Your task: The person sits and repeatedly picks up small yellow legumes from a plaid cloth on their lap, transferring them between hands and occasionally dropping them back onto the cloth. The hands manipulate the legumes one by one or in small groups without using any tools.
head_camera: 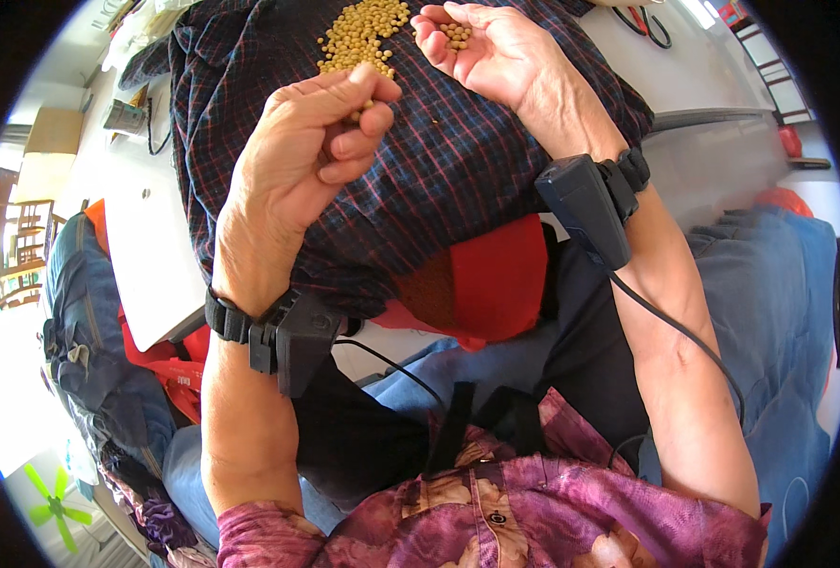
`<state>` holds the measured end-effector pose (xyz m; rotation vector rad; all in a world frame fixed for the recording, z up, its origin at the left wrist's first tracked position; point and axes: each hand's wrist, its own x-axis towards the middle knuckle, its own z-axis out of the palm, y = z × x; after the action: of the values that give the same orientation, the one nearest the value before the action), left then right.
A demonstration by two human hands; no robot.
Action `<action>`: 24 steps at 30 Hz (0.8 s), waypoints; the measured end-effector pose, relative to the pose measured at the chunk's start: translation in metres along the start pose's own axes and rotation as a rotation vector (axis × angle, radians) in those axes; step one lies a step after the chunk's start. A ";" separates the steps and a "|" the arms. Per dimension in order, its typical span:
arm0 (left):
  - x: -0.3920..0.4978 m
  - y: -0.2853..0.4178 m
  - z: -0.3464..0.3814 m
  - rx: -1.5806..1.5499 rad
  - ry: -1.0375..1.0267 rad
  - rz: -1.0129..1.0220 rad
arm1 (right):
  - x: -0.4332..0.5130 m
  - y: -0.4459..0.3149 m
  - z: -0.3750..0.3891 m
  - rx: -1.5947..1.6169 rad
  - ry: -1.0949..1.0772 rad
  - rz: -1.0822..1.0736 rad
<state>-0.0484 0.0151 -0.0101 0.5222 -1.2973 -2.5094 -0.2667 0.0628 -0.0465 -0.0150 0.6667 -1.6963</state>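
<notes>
A heap of dried soybeans [364, 35] lies on a dark plaid cloth [420, 163] spread over the table. My left hand [313, 135], palm turned up and fingers curled, holds a few soybeans between thumb and fingers at the near edge of the heap. Right of the heap, my right hand [491, 57] is cupped palm up around a small lot of soybeans [455, 35]. Both wrists bear strapped black devices with cables. Some of the heap is hidden behind my left fingers.
Red-handled scissors [644, 27] lie on the white table [154, 234] at the upper right. A can-like container [123, 117] stands at the left. Red fabric [498, 277] hangs below the cloth's near edge. Blue denim is at both sides, and a cable [683, 334] runs along my right forearm.
</notes>
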 end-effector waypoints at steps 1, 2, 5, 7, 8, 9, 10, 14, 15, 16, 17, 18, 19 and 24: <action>-0.002 -0.002 0.005 0.055 -0.010 -0.007 | -0.001 0.000 0.003 -0.007 0.018 0.011; -0.004 -0.003 0.010 0.126 0.010 -0.021 | -0.003 -0.001 0.004 -0.046 0.016 -0.015; -0.009 -0.010 0.025 0.339 0.040 -0.072 | -0.012 0.002 0.008 -0.142 -0.026 -0.063; -0.013 -0.010 0.032 0.449 -0.003 -0.149 | -0.019 0.003 0.007 -0.190 -0.047 -0.092; -0.015 -0.012 0.036 0.486 0.005 -0.179 | -0.022 0.003 0.006 -0.207 -0.058 -0.102; -0.016 -0.013 0.039 0.560 -0.007 -0.214 | -0.024 0.003 0.005 -0.223 -0.065 -0.115; -0.017 -0.013 0.041 0.635 -0.011 -0.253 | -0.026 0.004 0.005 -0.235 -0.071 -0.124; -0.018 -0.025 0.048 0.868 -0.033 -0.359 | -0.029 0.005 0.002 -0.268 -0.079 -0.142; -0.018 -0.027 0.048 0.910 -0.058 -0.369 | -0.029 0.005 0.001 -0.278 -0.076 -0.149; -0.018 -0.030 0.047 0.927 -0.087 -0.400 | -0.029 0.005 0.001 -0.282 -0.076 -0.154; -0.018 -0.033 0.046 0.947 -0.090 -0.408 | -0.029 0.005 0.000 -0.286 -0.078 -0.156; -0.019 -0.037 0.046 0.958 -0.102 -0.402 | -0.030 0.006 0.000 -0.291 -0.079 -0.159; -0.019 -0.039 0.044 0.984 -0.104 -0.418 | -0.030 0.006 0.000 -0.294 -0.081 -0.159; -0.020 -0.048 0.041 1.123 -0.186 -0.409 | -0.032 0.007 -0.001 -0.317 -0.081 -0.166</action>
<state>-0.0518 0.0793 -0.0237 0.8231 -2.8803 -1.8577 -0.2528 0.0914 -0.0392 -0.3698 0.8868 -1.7218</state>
